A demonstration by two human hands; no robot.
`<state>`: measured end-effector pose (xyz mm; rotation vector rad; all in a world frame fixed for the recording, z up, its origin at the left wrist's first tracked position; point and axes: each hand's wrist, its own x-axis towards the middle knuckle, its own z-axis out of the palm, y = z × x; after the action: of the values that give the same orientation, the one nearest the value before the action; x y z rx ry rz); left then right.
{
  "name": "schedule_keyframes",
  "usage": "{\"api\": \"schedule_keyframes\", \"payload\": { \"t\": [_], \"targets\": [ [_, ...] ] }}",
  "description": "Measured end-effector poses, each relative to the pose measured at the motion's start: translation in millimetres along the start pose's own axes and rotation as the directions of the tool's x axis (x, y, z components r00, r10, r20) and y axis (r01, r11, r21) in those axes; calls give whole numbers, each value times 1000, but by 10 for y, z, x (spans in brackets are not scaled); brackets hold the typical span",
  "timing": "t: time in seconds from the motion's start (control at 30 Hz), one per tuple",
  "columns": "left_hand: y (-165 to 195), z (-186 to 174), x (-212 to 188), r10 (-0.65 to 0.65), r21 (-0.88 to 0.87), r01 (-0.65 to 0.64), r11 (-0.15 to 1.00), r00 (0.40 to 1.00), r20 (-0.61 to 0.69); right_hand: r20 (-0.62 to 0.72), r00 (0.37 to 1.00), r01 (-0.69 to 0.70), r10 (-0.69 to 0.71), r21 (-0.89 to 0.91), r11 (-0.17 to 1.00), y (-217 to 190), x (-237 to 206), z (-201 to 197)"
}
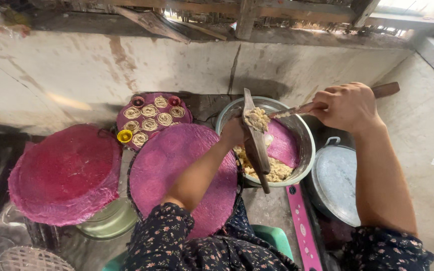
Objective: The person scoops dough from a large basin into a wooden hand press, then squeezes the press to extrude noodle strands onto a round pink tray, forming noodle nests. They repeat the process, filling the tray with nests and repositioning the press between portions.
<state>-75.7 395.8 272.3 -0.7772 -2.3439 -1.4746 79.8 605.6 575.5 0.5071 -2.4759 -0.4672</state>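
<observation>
The right hand (pixel 346 106) is clamped on a spoon handle (pixel 385 90), the left hand (pixel 233 132) on a wooden paddle (pixel 257 145); the dough (pixel 257 119) looks soft and sticky.

a long, narrow pink strip (pixel 303 228) with small white marks, perhaps a package or label, lies at the lower centre-right of the frame, running toward the bottom edge.
</observation>
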Motion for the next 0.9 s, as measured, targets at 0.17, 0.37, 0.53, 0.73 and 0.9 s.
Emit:
{"api": "schedule_keyframes", "payload": {
  "t": [0.17, 0.37, 0.53, 0.73, 0.9],
  "targets": [
    [120, -169, -71, -5, 95, -4, 995, 996, 88, -20, 998, 61, -61, 20, 998, -45, 39, -154],
    [402, -179, -148, -298, 230, 242, 943, 921, 251, 55, 977, 205, -206, 24, 979, -677, 151, 100],
    [193, -210, -139, -244, 210, 184, 960, 917, 314, 28, 975, 214, -219, 116, 970, -568, 22, 112],
    [-144, -253, -45, 100, -332, -49, 942, 985, 138, -90, 914, -234, 395, 680, 695, -316, -562, 251],
    [-134, -115, 36, 188, -127, -180, 975, 981, 52, -9, 840, -457, 542, 527, 716, -749, -766, 1053]
  ]
}}
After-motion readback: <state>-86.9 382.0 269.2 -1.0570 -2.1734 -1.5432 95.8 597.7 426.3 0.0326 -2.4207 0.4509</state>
